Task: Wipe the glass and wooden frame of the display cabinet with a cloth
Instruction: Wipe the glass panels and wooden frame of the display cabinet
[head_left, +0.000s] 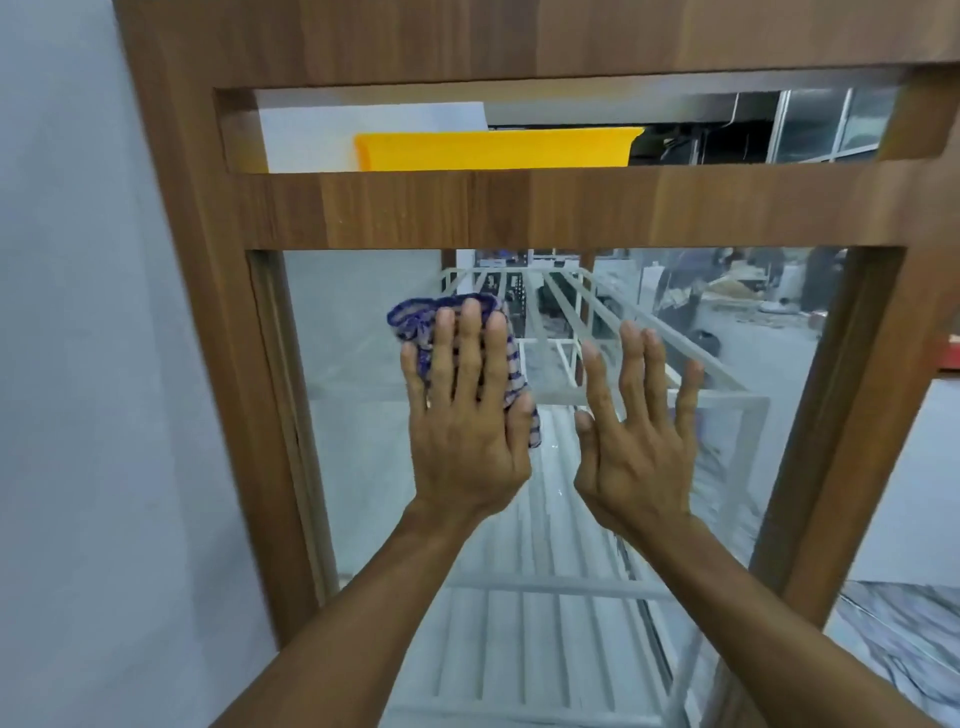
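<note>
The display cabinet fills the view, with a brown wooden frame (519, 208) around a tall glass pane (353, 441). My left hand (467, 415) lies flat with straight fingers, pressing a blue-and-white striped cloth (421, 322) against the upper middle of the glass. The cloth sticks out above and to the right of my fingers. My right hand (639, 431) is spread flat on the glass just to the right, holding nothing.
White wire shelves (561, 587) show through the glass. A yellow tray (493, 150) sits in the slot above the frame's crossbar. A grey wall (78, 364) is close on the left. A marbled surface (898, 639) lies at lower right.
</note>
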